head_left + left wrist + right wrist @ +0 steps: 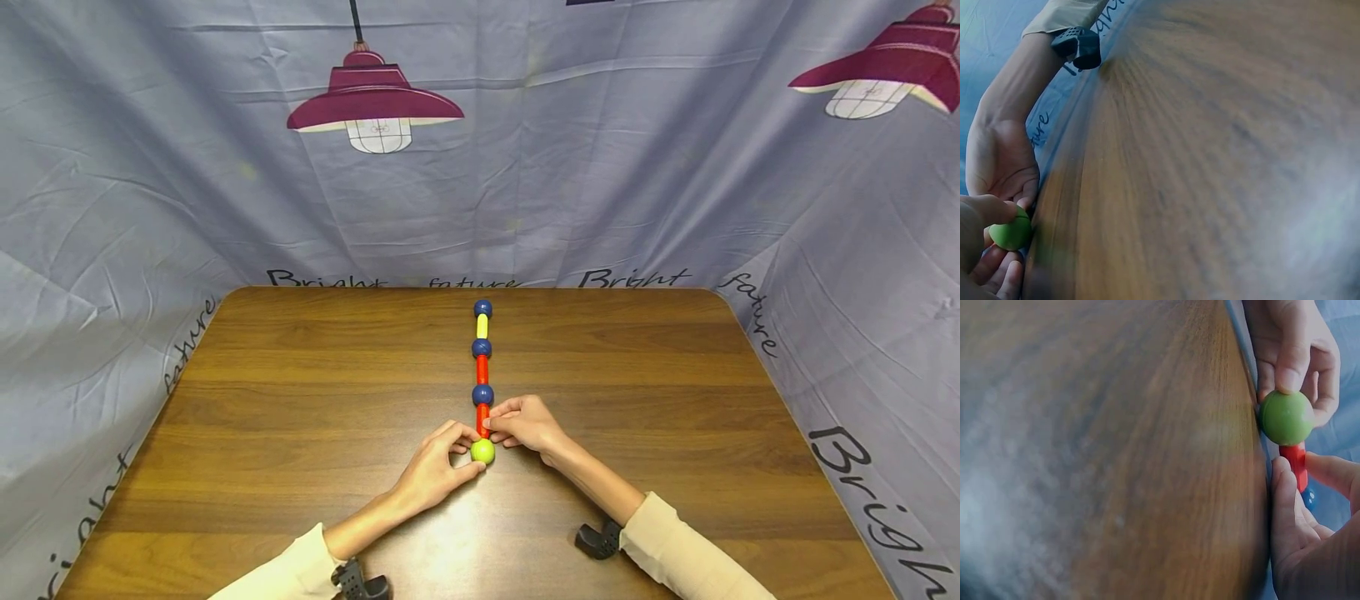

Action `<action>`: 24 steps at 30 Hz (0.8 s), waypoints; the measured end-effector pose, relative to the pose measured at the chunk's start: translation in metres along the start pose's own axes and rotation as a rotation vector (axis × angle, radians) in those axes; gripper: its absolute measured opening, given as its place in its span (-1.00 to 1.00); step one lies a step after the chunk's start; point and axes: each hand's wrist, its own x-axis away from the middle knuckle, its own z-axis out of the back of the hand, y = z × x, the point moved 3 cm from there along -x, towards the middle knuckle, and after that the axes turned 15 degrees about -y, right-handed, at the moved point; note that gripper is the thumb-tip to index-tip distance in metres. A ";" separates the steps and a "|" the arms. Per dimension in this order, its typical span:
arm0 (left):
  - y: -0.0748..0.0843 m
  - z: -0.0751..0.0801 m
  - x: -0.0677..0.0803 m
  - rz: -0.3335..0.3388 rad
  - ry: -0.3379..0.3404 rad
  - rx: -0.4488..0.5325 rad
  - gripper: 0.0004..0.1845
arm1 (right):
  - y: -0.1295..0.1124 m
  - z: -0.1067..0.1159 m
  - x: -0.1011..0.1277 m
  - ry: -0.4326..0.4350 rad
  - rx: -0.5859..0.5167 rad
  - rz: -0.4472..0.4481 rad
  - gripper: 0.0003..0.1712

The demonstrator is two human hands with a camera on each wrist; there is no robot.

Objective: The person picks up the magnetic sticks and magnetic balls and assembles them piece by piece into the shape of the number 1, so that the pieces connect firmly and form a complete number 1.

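Observation:
A straight chain of balls and rods lies on the table, running away from me in the head view. At its near end is a yellow-green ball (483, 452), pinched between the thumb and fingers of my left hand (433, 472). My right hand (527, 425) pinches the near red rod (1295, 464), which meets the ball. Beyond come a blue ball (483, 394), another red rod (482, 369), a second blue ball (482, 347), a yellow rod (482, 326) and a far blue ball (483, 308). In the left wrist view, fingers partly cover the green ball (1012, 232).
The brown wooden table (315, 367) has its far edge close behind the last blue ball. A grey-blue curtain (525, 183) printed with lamps and lettering hangs around it. Each wrist wears a black device, such as the one (597, 540) on the right.

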 end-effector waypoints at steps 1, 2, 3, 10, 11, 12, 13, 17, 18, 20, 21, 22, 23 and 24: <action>0.000 0.000 0.000 -0.001 -0.002 -0.004 -0.65 | -0.003 -0.001 0.002 -0.002 0.001 -0.002 -0.75; 0.000 0.000 -0.001 -0.002 -0.005 -0.007 -0.65 | -0.007 -0.002 0.005 -0.003 0.005 0.001 -0.76; 0.000 0.000 -0.001 -0.003 -0.007 -0.011 -0.65 | -0.011 -0.003 0.008 -0.003 0.009 -0.001 -0.76; 0.000 0.000 -0.002 0.001 -0.013 -0.019 -0.63 | -0.029 -0.009 0.023 0.004 0.018 -0.007 -0.78; 0.000 0.000 -0.002 0.000 -0.012 -0.019 -0.63 | -0.025 -0.008 0.020 0.010 0.018 -0.007 -0.79; 0.000 0.001 -0.002 0.000 -0.011 -0.018 -0.62 | -0.020 -0.006 0.016 0.010 0.014 -0.006 -0.79; 0.000 0.001 -0.002 -0.002 -0.009 -0.013 -0.62 | -0.016 -0.004 0.013 0.009 0.009 -0.004 -0.79; -0.001 0.005 -0.001 -0.011 0.002 -0.001 -0.62 | 0.004 0.004 -0.001 -0.001 -0.021 0.000 -0.77; -0.001 0.007 -0.001 -0.013 0.008 0.000 -0.63 | 0.005 0.005 -0.001 -0.006 -0.027 0.003 -0.76; -0.002 0.011 -0.002 -0.018 0.023 -0.012 -0.63 | 0.005 0.007 0.001 -0.003 -0.038 0.001 -0.76; -0.002 0.014 -0.002 -0.020 0.031 -0.022 -0.64 | 0.005 0.009 0.002 0.001 -0.039 0.003 -0.76; -0.003 0.017 -0.002 -0.021 0.040 -0.032 -0.64 | 0.006 0.011 0.003 0.009 -0.037 0.003 -0.77; -0.003 0.022 -0.003 -0.025 0.053 -0.047 -0.65 | 0.005 0.013 0.004 0.017 -0.025 0.010 -0.78; -0.003 0.026 -0.004 -0.025 0.068 -0.066 -0.66 | 0.005 0.015 0.005 0.029 -0.005 0.020 -0.80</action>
